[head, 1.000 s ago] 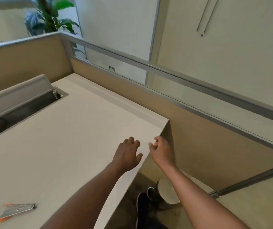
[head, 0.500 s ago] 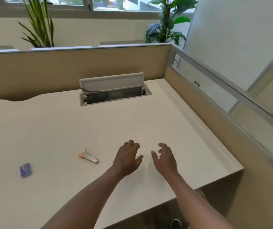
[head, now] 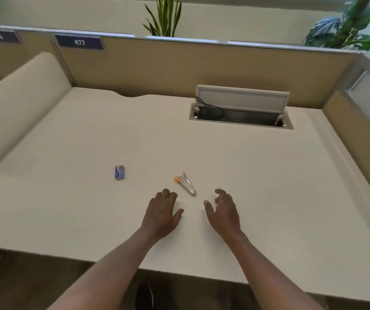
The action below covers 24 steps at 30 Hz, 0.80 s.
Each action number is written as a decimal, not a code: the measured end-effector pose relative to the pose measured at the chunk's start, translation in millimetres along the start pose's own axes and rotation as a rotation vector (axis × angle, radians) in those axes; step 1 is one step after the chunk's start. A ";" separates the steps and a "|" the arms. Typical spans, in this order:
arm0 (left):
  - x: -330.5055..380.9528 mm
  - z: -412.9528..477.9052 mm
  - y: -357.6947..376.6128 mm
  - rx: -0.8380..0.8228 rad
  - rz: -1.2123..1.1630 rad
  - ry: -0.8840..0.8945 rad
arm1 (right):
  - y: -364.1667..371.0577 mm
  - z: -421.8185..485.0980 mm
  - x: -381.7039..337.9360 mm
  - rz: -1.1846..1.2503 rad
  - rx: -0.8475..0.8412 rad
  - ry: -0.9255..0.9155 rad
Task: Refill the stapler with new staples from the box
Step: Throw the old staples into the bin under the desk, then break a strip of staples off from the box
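— Where does the stapler lie against the hands?
— The stapler [head: 185, 183] lies flat on the desk [head: 280, 198], touched by neither. From the left hand [head: 161, 212] it sits at one o'clock, just beyond the fingertips. From the right hand [head: 223, 211] it is at eleven o'clock, near.
— And the grip?
— Neither hand holds anything. Both are palm down over the desk, fingers loosely bent and spread, thumbs pointing toward each other. Whether they rest on the surface I cannot tell.
— The staples?
— The box [head: 119, 172] is at ten o'clock from the left hand, well apart, and at nine o'clock from the stapler. It is small, flat and rectangular, blue with a paler patch at its far end.
— What is the stapler like?
— Slim, shiny silver metal with orange tips. It is open in a narrow V, the orange ends at its ten o'clock, the joined end toward the right hand.
— The rest?
— The desk is smooth, matt cream. At one o'clock from the hands is a rectangular hatch [head: 241, 117] with its pale lid raised and a black cable [head: 210, 106] inside. Behind stands a tan partition [head: 179, 66] with a dark plate [head: 80, 42] marked 477, and green plants [head: 163, 16] above it
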<state>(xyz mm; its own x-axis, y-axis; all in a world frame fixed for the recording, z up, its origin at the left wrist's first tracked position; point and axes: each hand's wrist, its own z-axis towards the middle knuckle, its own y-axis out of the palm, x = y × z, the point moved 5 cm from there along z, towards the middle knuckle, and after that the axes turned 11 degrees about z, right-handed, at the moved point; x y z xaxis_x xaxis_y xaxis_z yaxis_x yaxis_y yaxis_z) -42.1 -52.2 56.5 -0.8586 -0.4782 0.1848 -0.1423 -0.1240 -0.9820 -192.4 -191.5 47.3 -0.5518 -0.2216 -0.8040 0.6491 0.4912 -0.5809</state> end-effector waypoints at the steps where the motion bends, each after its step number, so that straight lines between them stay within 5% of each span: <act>1: -14.9 -2.6 0.8 -0.004 -0.005 -0.034 | 10.6 3.3 -8.7 -0.021 -0.020 -0.012; 10: -114.7 -8.4 -11.7 0.005 -0.037 -0.125 | 79.3 36.4 -68.0 -0.273 -0.051 -0.039; 16: -188.3 5.9 -33.8 0.166 -0.179 -0.375 | 103.1 45.4 -82.5 -0.323 -0.015 -0.041; 24: -245.4 54.4 -19.0 -0.120 -0.177 -0.262 | 120.3 40.7 -107.6 -0.420 0.050 -0.088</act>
<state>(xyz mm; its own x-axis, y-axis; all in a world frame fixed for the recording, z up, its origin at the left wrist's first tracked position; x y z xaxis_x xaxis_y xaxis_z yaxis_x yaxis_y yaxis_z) 198.1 20.2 31.9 -0.6620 -0.6673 0.3412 -0.3481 -0.1293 -0.9285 -33.6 -142.8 58.8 -0.7282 -0.4653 -0.5032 0.4038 0.3020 -0.8636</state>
